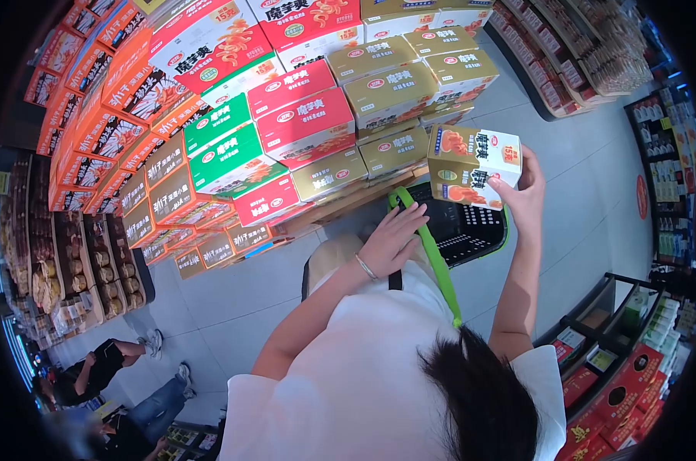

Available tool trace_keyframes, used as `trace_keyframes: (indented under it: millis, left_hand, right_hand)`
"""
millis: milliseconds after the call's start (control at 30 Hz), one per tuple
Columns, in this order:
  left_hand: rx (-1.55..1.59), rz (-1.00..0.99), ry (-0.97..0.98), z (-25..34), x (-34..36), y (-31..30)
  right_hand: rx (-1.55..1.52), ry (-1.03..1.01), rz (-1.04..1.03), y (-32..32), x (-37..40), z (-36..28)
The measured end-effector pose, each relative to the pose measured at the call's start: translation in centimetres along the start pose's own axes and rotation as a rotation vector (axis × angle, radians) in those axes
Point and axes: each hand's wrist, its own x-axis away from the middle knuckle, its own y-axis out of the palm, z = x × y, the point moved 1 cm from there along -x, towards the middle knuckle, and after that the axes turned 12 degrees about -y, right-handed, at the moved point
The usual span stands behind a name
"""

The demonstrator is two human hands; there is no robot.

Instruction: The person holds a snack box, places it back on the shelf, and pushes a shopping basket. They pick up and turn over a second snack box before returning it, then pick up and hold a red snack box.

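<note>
My right hand holds a white and gold snack box by its right end, with the thumb on the near face. Orange food pictures and dark lettering show on the box. Below it is a black shopping basket with perforated walls and a bright green handle. My left hand lies with its fingers stretched out, the tips at the upper part of that handle. A bracelet is on the left wrist. Just left of the held box stand stacked gold boxes of similar print.
A large display of red boxes, green boxes and orange boxes rises ahead. Shelves stand at upper right, with more goods at lower right. Two people are at lower left on the tiled floor.
</note>
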Motion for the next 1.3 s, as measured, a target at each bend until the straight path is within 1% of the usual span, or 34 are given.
trace_keyframes:
  millis: [67,100,167,200,267,300,367,400,467,500,533,600,633,667,700,733,767,800,833,867,900,933,967,1000,1033,1067,1100,1133,1167,1200,1233,1300]
  left_hand:
    - [0.218,0.022,-0.076,-0.9,-0.3,0.2]
    - [0.216,0.021,-0.078,-1.2,-0.4,0.0]
    - [0.561,-0.134,-0.441,-2.2,-0.1,-0.2]
    - [0.557,-0.135,-0.443,-2.7,0.0,-0.1]
    - [0.992,-0.075,-0.484,-3.7,0.2,-0.2]
    - [0.991,-0.065,-0.492,-4.0,0.5,-0.4]
    - [0.950,0.135,-0.489,-4.4,1.5,-1.4]
    - [0.945,0.139,-0.499,-4.2,1.8,-2.5]
    - [1.005,0.398,-0.730,-3.8,2.3,-5.4]
    - [1.016,0.396,-0.678,-2.0,2.1,-7.5]
    - [1.027,0.395,-0.628,-0.1,1.8,-9.4]
    - [1.071,0.371,-0.638,0.6,2.3,-11.6]
    - [0.895,0.265,-0.621,0.8,2.6,-12.7]
    - [0.718,0.159,-0.599,1.4,2.7,-13.5]
    - [0.627,0.100,-0.623,2.6,2.6,-14.3]
    - [0.626,0.099,-0.629,2.6,2.8,-14.2]
    - [0.400,0.056,-0.680,2.6,2.9,-14.0]
    - [0.173,0.012,-0.723,2.5,3.1,-13.7]
    - [0.176,0.081,-0.699,1.2,3.5,-12.8]
    - [0.177,0.080,-0.702,0.8,3.7,-12.5]
    - [0.336,0.081,-0.652,0.4,3.8,-12.4]
    - [0.495,0.078,-0.602,0.1,4.0,-12.4]
    - [0.497,0.069,-0.607,0.2,4.2,-12.4]
    - [0.596,0.124,-0.635,0.3,4.4,-12.6]
    - [0.694,0.182,-0.664,0.5,4.7,-12.9]
    - [0.695,0.178,-0.670,0.7,4.8,-13.2]
    - [0.719,0.246,-0.657,0.9,5.0,-13.6]
    - [0.741,0.314,-0.645,1.2,5.2,-14.1]
    - [0.739,0.365,-0.631,2.0,5.1,-14.6]
    - [0.736,0.365,-0.639,2.1,5.2,-14.7]
    - [0.788,0.408,-0.640,2.1,5.4,-14.9]
    - [0.861,0.487,-0.625,2.7,5.3,-15.0]
  right_hand:
    - [-0.581,0.235,0.090,1.4,0.8,1.4]
    - [-0.718,0.289,0.110,2.5,1.7,2.5]
    - [-1.020,0.389,0.061,5.6,3.7,6.5]
    - [-1.087,0.470,0.075,7.5,4.7,7.7]
    - [-1.207,0.548,0.088,10.6,5.1,7.5]
    - [-1.215,0.554,0.081,11.3,4.9,7.2]
    - [-1.267,0.568,-0.103,12.2,4.3,6.1]
    - [-1.276,0.575,-0.105,12.4,3.9,5.4]
    - [-1.158,0.657,-0.202,12.7,2.9,4.3]
    - [-1.107,0.712,-0.215,13.1,2.6,4.1]
    - [-1.109,0.717,-0.220,13.5,2.3,3.9]
    - [-1.073,0.699,-0.419,14.3,1.7,2.8]
    - [-0.996,0.734,-0.500,14.3,1.2,1.9]
    - [-1.001,0.740,-0.502,14.8,1.2,1.4]
    - [-0.948,0.690,-0.561,15.2,1.2,1.0]
    - [-0.892,0.638,-0.619,15.6,1.3,0.8]
    - [-0.905,0.635,-0.668,15.9,1.4,0.9]
    - [-0.906,0.638,-0.670,16.1,1.4,1.0]
    - [-0.881,0.619,-0.711,16.3,1.5,0.9]
    - [-0.857,0.598,-0.750,16.4,1.5,1.0]
    - [-0.859,0.603,-0.748,16.4,1.4,1.1]
    - [-0.936,0.612,-0.705,16.2,1.3,1.1]
    - [-1.011,0.622,-0.660,16.0,1.3,1.1]
    - [-1.013,0.630,-0.655,16.1,1.4,1.5]
    - [-1.046,0.564,-0.625,16.3,1.5,1.8]
    - [-1.078,0.498,-0.595,16.4,1.5,2.0]
    - [-1.055,0.493,-0.611,16.2,1.4,1.9]
    - [-1.061,0.500,-0.611,16.3,1.8,2.1]
    - [-1.100,0.493,-0.560,16.5,2.2,2.3]
    - [-1.137,0.485,-0.509,16.6,2.6,2.4]
    - [-1.185,0.528,-0.494,16.9,3.0,2.5]
    - [-1.244,0.536,-0.503,17.0,3.6,2.5]
